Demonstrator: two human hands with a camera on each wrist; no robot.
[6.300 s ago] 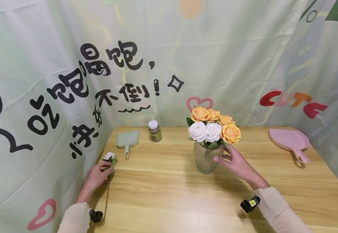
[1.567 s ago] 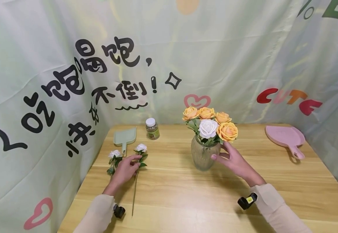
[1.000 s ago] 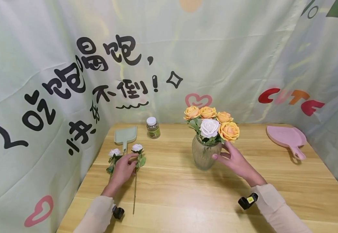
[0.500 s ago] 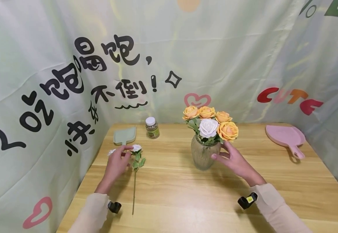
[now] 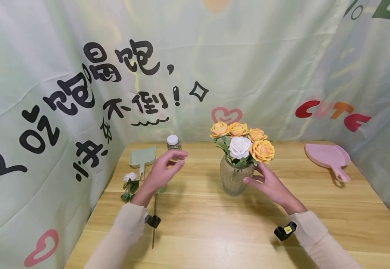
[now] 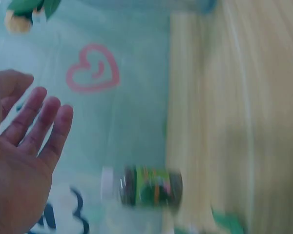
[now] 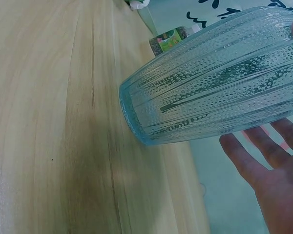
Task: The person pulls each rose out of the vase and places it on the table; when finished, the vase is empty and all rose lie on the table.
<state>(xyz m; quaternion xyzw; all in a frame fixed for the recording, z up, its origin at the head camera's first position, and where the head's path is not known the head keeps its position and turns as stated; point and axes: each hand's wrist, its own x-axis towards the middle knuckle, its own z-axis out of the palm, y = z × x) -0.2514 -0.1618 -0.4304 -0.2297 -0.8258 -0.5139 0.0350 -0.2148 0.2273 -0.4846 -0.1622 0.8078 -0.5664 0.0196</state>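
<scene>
Left hand (image 5: pixel 164 170) shifted rightward, grip spread; right hand (image 5: pixel 271 186) holding vase (image 5: pixel 234 180); wooden table (image 5: pixel 211 231), printed curtain (image 5: pixel 258 71) behind.

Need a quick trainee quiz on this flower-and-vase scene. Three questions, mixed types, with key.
1. How many orange roses show in the glass vase?
2. True or false: the left hand grips a flower stem.
3. Which thing is the right hand holding?
A) the jar
B) the glass vase
C) the pink dustpan

Key:
1. Four.
2. False: the left hand is empty.
3. B.
</scene>
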